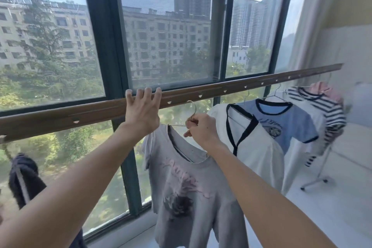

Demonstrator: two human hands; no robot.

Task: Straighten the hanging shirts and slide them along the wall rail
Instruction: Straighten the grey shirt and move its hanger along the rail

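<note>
head view: right hand (201, 127) fingers pinch the grey shirt's (193, 193) hanger (192, 112); left hand (143, 110) fingers grip the rail (231, 86).

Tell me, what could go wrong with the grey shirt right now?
1. The right hand pinches only the thin wire hanger, whose hook sits near the rail; it might miss a hole and drop.
2. The grey shirt hangs tilted, so it may slide off the hanger.
3. The white shirt hangs close beside it, so the two could tangle.
</note>
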